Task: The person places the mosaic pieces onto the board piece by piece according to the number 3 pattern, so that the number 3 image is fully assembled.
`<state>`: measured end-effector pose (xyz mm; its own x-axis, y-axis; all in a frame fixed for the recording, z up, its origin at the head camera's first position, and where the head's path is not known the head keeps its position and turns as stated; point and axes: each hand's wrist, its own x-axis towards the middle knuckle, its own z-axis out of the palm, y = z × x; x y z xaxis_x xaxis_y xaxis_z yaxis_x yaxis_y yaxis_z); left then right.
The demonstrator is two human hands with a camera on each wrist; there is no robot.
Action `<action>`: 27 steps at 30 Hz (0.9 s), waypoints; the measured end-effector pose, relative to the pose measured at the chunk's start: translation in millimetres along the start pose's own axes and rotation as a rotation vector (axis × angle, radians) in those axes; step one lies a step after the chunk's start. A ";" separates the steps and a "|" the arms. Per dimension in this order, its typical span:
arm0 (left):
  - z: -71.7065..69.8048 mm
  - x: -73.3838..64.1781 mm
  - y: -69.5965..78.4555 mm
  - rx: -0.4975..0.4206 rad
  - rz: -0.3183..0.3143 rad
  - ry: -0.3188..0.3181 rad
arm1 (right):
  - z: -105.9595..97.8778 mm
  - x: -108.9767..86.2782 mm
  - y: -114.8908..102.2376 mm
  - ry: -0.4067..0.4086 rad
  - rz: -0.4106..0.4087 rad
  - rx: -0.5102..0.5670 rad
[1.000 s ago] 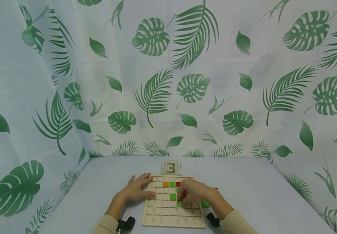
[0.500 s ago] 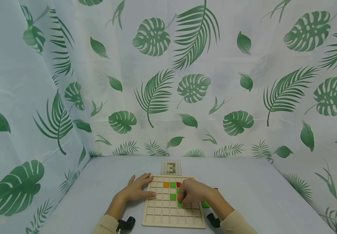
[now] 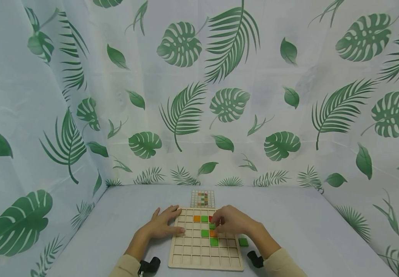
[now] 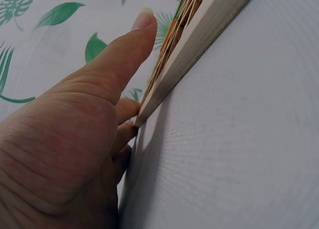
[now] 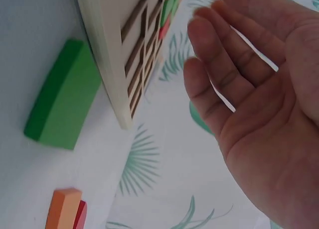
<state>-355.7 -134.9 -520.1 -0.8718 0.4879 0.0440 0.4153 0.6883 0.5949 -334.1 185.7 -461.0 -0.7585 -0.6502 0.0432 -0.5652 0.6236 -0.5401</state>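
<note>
A wooden grid board (image 3: 189,259) lies on the table, with several coloured square tiles set in its cells. My left hand (image 3: 162,224) rests at its left edge, thumb (image 4: 122,62) extended along the rim and the other fingers near the far corner. Over the board's right half hovers my right hand (image 3: 235,220), its fingers loosely bent; nothing shows in its palm in the right wrist view. Under its fingertips are an orange tile (image 3: 212,233) and a green tile (image 3: 214,242), both in cells. Another green tile (image 3: 204,233) lies left of the orange one. The hand partly covers a red tile (image 3: 211,219).
A small printed grid card (image 3: 194,200) with coloured squares lies beyond the board. Right of the board rest a loose green tile (image 3: 243,242), an orange tile (image 5: 62,209) and a red piece (image 5: 80,216). A leaf-patterned curtain (image 3: 234,161) stands behind.
My right hand has lifted off the cells and drawn slightly away, its fingers loosening. The orange tile and the green tile below it now show more fully. My left hand has stayed still.
</note>
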 end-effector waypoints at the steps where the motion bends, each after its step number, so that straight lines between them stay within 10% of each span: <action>1: -0.2 -0.2 0.3 -0.001 0.000 0.001 | -1.9 -0.4 1.2 0.017 -0.003 -0.009; 27: -0.8 -1.1 0.9 -0.011 0.003 -0.003 | -26.0 -18.4 15.6 0.158 0.131 -0.044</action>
<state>-354.6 -135.3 -519.0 -0.8697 0.4916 0.0438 0.4152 0.6808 0.6034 -337.4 218.7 -448.4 -0.8662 -0.4878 0.1082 -0.4690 0.7190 -0.5129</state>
